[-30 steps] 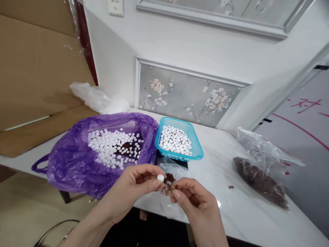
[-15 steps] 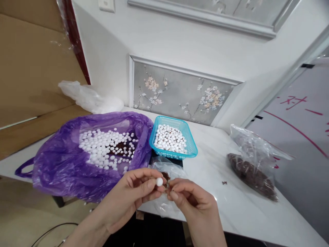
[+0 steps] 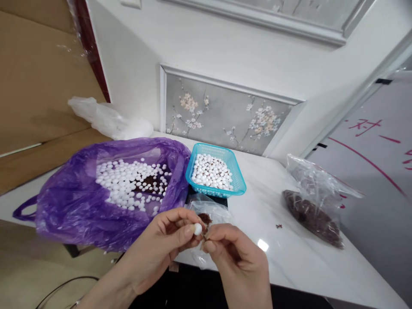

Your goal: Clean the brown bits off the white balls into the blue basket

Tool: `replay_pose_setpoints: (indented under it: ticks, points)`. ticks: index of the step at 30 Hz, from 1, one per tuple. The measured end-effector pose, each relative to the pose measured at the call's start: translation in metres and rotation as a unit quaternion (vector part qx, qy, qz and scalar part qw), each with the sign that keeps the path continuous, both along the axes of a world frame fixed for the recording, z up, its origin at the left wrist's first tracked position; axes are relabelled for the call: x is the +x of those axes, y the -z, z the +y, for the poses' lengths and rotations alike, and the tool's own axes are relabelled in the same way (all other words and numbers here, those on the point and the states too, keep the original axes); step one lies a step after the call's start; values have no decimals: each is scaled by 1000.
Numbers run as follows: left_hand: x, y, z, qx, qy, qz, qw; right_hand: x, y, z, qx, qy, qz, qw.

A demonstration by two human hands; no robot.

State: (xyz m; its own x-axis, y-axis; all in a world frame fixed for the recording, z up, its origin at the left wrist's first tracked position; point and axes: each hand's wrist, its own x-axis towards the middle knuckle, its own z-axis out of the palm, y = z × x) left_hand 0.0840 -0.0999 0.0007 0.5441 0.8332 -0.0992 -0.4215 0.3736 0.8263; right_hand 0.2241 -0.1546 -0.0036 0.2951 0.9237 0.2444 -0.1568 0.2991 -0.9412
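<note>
Between thumb and fingers, my left hand (image 3: pixel 170 240) pinches a small white ball (image 3: pixel 198 229). Close beside it, my right hand (image 3: pixel 240 257) is closed in a pinch at the ball's right side; whatever sits between its fingertips is too small to make out. Behind the fingers, a clear plastic bag (image 3: pixel 219 211) lies on the table with dark brown shreds (image 3: pixel 205 218) in it. Beyond that stands a blue basket (image 3: pixel 240 182) filled with similar white balls (image 3: pixel 212 172). To the left, an open purple plastic bag (image 3: pixel 74 206) holds many loose white balls (image 3: pixel 120 182) and some brown material.
A clear zip bag (image 3: pixel 312 214) of dark brown material rests at the right of the white table (image 3: pixel 267 266). A few brown bits (image 3: pixel 279 226) lie near it. White plastic (image 3: pixel 128 126) is heaped against the wall, with a whiteboard (image 3: pixel 376 171) at the right.
My right hand has shifted slightly left, nearer the ball and my left hand. My left hand keeps its hold on the ball. The whole view has moved a little.
</note>
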Motion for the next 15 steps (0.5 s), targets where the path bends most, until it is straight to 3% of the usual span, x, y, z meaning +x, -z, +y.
replay_pose_setpoints:
  ticks: [11,15]
  points:
    - [0,-1,-3,17,-18,34,999,7,6,4,54,-27,-111,992]
    - [0,-2,-3,29,-30,55,998,5,5,4,46,-14,-99,994]
